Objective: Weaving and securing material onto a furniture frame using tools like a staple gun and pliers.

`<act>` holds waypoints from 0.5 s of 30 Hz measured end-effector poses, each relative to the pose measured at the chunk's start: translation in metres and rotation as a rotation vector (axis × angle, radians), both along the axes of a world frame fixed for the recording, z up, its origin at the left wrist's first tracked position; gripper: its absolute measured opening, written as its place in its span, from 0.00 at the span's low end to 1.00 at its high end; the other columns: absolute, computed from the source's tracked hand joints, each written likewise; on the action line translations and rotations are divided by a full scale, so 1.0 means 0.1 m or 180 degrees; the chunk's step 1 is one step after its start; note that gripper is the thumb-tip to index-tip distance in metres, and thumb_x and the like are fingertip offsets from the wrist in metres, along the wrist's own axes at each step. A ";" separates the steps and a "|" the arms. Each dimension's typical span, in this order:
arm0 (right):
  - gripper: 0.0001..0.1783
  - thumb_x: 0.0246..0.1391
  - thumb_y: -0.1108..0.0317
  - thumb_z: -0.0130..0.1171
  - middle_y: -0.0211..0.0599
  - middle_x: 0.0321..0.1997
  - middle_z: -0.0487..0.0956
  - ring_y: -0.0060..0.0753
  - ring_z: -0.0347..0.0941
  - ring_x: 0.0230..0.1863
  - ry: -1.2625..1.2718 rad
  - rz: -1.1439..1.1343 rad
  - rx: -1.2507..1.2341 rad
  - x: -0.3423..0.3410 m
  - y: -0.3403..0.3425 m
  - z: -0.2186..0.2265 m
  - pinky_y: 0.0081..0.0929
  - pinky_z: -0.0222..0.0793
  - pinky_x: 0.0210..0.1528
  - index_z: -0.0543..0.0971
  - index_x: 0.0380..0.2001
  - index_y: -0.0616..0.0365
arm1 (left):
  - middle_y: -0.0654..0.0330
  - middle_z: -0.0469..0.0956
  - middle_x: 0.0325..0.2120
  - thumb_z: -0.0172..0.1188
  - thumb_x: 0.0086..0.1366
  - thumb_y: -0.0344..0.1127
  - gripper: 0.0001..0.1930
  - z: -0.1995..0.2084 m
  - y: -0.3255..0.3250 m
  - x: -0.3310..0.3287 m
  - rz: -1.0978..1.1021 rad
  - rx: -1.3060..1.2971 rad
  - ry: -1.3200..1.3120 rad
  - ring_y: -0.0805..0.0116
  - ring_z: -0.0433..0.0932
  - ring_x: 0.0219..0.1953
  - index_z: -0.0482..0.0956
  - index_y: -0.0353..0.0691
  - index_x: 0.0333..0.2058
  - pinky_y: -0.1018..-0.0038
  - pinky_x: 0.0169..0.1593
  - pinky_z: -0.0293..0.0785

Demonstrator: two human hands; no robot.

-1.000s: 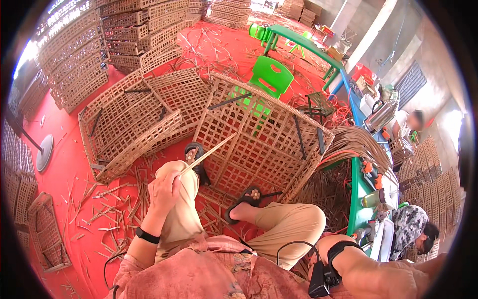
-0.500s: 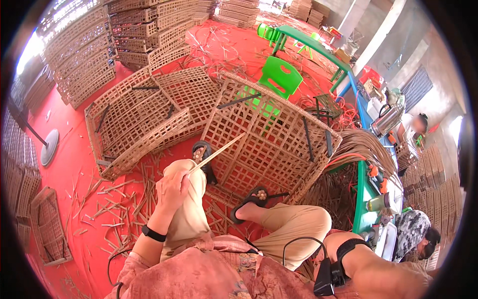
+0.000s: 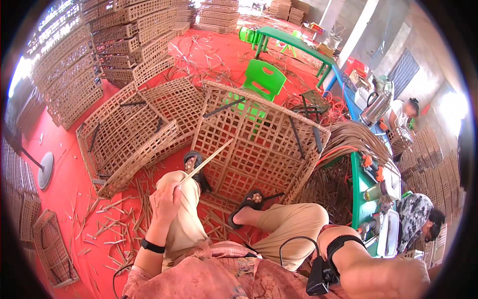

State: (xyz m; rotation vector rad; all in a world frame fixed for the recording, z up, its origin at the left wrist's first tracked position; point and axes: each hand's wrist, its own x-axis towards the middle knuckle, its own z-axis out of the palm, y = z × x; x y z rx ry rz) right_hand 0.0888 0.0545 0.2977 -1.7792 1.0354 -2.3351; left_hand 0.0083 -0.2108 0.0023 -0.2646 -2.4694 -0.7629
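Observation:
My left hand [image 3: 166,201] rests on my left knee, closed on one end of a thin pale strip [image 3: 211,157], perhaps split cane or bamboo. The strip slants up and away over my left foot and the wide woven basket tray [image 3: 234,164]. That tray has an open lattice and several black strips on it; it lies before my feet, its near edge by my sandals. My right arm reaches out to the lower right. At its end my right hand [image 3: 411,279] is near the picture's rim, blurred, with its fingers hidden.
More lattice baskets [image 3: 127,142] lie left of the tray; tall basket stacks [image 3: 67,74] stand behind. A green chair [image 3: 264,79] is beyond it. Right are a strip bundle [image 3: 356,139], a green table [image 3: 359,192] with a jar, and two people. Offcuts litter the red floor [image 3: 94,219].
The whole view has shifted, so most things sit farther left. My left hand still holds the strip on the knee. My right hand now shows a little more clearly at the lower right.

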 end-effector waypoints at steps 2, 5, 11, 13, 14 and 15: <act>0.39 0.55 0.52 0.57 0.41 0.64 0.43 0.39 0.48 0.64 0.0089 -0.0076 -0.0176 0.06 0.03 0.02 0.43 0.43 0.62 0.49 0.60 0.55 | 0.57 0.80 0.25 0.56 0.58 0.32 0.05 0.00 -0.02 0.01 0.0003 0.0034 -0.0034 0.56 0.78 0.27 0.77 0.42 0.34 0.65 0.32 0.72; 0.40 0.55 0.52 0.57 0.41 0.65 0.41 0.39 0.47 0.65 0.0061 -0.0260 -0.0294 0.12 0.07 0.03 0.44 0.41 0.63 0.47 0.61 0.55 | 0.57 0.79 0.26 0.56 0.58 0.32 0.05 -0.02 -0.03 0.00 -0.0022 0.0051 -0.0008 0.57 0.78 0.28 0.77 0.43 0.34 0.65 0.32 0.71; 0.44 0.55 0.51 0.57 0.41 0.68 0.37 0.41 0.44 0.68 -0.0009 -0.0610 -0.0545 0.15 0.16 -0.01 0.46 0.38 0.66 0.43 0.63 0.56 | 0.55 0.79 0.26 0.57 0.59 0.30 0.05 0.00 0.02 0.00 -0.0042 0.0024 -0.0012 0.55 0.78 0.28 0.77 0.41 0.35 0.65 0.32 0.71; 0.46 0.55 0.51 0.57 0.42 0.69 0.35 0.41 0.43 0.69 -0.0027 -0.0732 -0.0619 0.17 0.18 -0.03 0.47 0.37 0.67 0.42 0.64 0.56 | 0.56 0.79 0.26 0.57 0.59 0.31 0.05 0.00 0.02 -0.01 -0.0029 -0.0041 -0.0011 0.56 0.78 0.28 0.77 0.42 0.35 0.65 0.33 0.71; 0.46 0.55 0.51 0.57 0.42 0.69 0.35 0.42 0.42 0.69 -0.0042 -0.0787 -0.0659 0.17 0.19 -0.04 0.47 0.37 0.67 0.41 0.64 0.56 | 0.57 0.79 0.27 0.57 0.58 0.31 0.06 -0.01 0.01 0.00 -0.0025 -0.0046 -0.0026 0.56 0.78 0.29 0.77 0.43 0.35 0.65 0.33 0.71; 0.47 0.55 0.51 0.57 0.42 0.70 0.34 0.42 0.42 0.70 -0.0091 -0.0807 -0.0721 0.17 0.20 -0.05 0.47 0.36 0.67 0.41 0.65 0.56 | 0.57 0.79 0.27 0.57 0.58 0.31 0.06 -0.03 -0.01 0.00 -0.0023 -0.0051 -0.0040 0.57 0.78 0.29 0.77 0.43 0.36 0.64 0.34 0.71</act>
